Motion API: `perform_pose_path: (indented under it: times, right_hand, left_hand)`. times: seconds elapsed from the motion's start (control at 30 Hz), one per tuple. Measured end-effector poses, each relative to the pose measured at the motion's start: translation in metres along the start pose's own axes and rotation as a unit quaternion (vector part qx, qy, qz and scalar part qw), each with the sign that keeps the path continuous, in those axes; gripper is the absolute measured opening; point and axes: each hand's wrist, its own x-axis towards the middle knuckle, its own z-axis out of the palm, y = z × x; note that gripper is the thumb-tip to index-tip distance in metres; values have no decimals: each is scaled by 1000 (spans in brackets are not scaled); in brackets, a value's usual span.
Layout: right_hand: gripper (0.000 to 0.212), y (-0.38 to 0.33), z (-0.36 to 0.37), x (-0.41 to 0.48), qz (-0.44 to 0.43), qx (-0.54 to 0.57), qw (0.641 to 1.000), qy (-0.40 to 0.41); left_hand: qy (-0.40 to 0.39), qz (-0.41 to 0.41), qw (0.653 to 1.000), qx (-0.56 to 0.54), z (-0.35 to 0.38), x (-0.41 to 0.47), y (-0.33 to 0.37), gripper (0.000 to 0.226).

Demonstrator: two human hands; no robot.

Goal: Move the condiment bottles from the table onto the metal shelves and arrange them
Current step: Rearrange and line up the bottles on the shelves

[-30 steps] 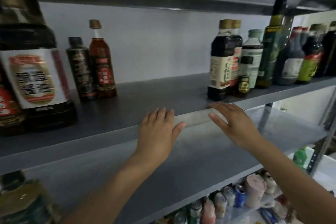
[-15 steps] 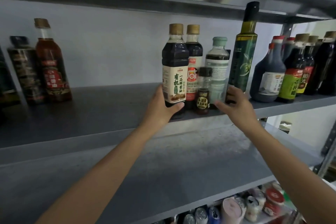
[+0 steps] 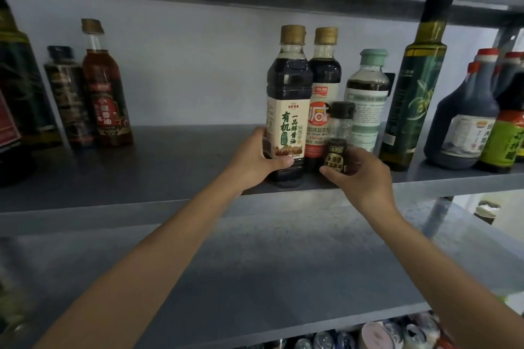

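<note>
A dark soy sauce bottle (image 3: 287, 99) with a cream label and gold cap stands at the front of the grey metal shelf (image 3: 158, 167). My left hand (image 3: 255, 160) grips its lower part. A small dark bottle (image 3: 338, 139) with a black cap stands just to its right, and my right hand (image 3: 360, 176) is closed around its base. Behind them stand a red-labelled soy bottle (image 3: 323, 88), a bottle with a pale green cap (image 3: 367, 93) and a tall olive oil bottle (image 3: 416, 88).
More dark bottles (image 3: 465, 116) fill the shelf's right end. A red-labelled bottle (image 3: 106, 93) and several dark ones stand at the left. Another grey shelf (image 3: 255, 278) lies below, with cans (image 3: 377, 334) under it. A shelf runs overhead.
My hands rose from the shelf's front edge to the bottles. The left hand took hold of the cream-labelled bottle, then the right hand closed on the small dark bottle.
</note>
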Motion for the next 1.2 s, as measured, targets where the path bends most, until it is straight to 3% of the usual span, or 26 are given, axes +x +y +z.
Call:
perform_pose_path:
  times: [0.5,1.0,1.2]
  right_hand:
    - [43,-61,44,-17,9,48,990,-133]
    - [48,-181,175,-17,-31,35,962,-269]
    - [45,-212,220,-10,-39,33,956,-290]
  left_hand:
    - [-27,-18,999,-18,-76,-17,-31,57]
    - [3,-56,998,-9,-257,-62,-107,62]
    - [27,-57,998,-7,-293,-75,-128,63]
